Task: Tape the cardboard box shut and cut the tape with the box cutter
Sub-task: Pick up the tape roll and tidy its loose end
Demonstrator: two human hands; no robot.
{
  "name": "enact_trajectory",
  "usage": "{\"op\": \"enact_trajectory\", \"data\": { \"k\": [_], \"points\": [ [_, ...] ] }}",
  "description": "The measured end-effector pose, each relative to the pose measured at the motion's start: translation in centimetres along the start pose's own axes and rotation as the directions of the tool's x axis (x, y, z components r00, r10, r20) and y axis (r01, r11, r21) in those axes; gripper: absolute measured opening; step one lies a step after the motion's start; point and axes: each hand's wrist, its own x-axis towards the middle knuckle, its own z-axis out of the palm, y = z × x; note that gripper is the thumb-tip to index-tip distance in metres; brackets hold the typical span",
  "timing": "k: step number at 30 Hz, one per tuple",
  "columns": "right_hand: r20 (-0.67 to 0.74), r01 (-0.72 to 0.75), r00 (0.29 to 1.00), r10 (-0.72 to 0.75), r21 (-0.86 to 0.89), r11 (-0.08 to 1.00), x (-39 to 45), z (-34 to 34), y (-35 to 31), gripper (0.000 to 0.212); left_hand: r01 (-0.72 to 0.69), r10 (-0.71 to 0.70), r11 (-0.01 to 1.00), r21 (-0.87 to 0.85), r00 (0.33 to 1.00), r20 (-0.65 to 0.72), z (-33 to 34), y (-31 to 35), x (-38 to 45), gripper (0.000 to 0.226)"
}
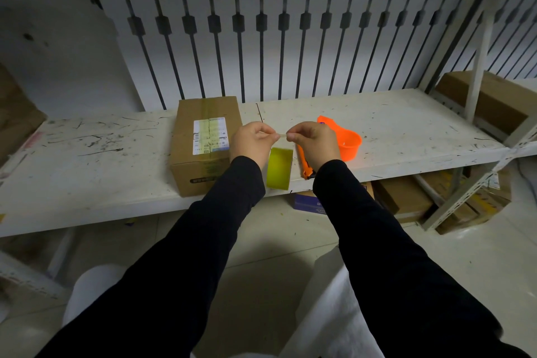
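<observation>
Both hands are raised side by side above the shelf [377,125], knuckles up and fingers curled. The left hand [252,140] and right hand [315,140] each pinch one end of a short strip of tape [281,133] stretched between them. Just below the pinch stands the yellow tape roll [279,168]. Left of it sits the cardboard box [203,142]; beneath the right wrist lies the orange box cutter [305,166].

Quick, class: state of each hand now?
Left hand: pinching one end of a tape strip.
Right hand: pinching the other end.
</observation>
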Motion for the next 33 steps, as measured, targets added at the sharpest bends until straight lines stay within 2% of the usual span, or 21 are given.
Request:
{"op": "enact_trajectory", "data": {
  "k": [3,11,16,19,22,27,33],
  "points": [
    [0.007,-0.002,1.0,0.002,-0.049,0.999,0.0,0.3,-0.1,0.011,-0.009,0.009,1.0,0.028,1.0,-0.009,0.0,0.0,-0.1,0.013],
    [-0.088,0.005,0.996,-0.019,-0.155,0.988,-0.2,0.9,-0.4,0.007,-0.033,0.032,0.994,0.103,0.999,0.006,-0.3,0.1,0.0,0.017],
    [-0.114,0.024,0.992,-0.053,-0.237,0.971,-0.5,0.6,-0.5,0.016,-0.028,0.027,0.994,0.107,1.0,0.006,-0.7,-0.3,-0.1,0.016],
    [-0.085,0.025,0.995,-0.044,-0.206,0.978,-0.8,0.6,-0.7,0.015,-0.035,0.033,0.997,0.063,0.999,0.027,-0.9,-0.3,-0.3,0.009],
    [-0.018,0.049,0.999,-0.051,-0.12,0.992,-1.1,0.7,-1.2,0.015,-0.036,0.039,0.998,-0.047,0.998,0.054,-0.9,-0.3,-0.5,0.02],
    [0.02,-0.003,1.0,0.001,0.073,0.997,-1.4,1.2,-1.8,0.007,-0.023,0.028,0.998,-0.061,0.997,0.079,-1.2,-0.1,-0.8,0.013],
    [0.025,-0.027,0.999,0.024,0.143,0.989,-1.7,1.1,-2.0,0.008,-0.006,0.014,0.995,-0.1,0.997,0.081,-1.3,-0.1,-1.1,0.006]
  ]
}}
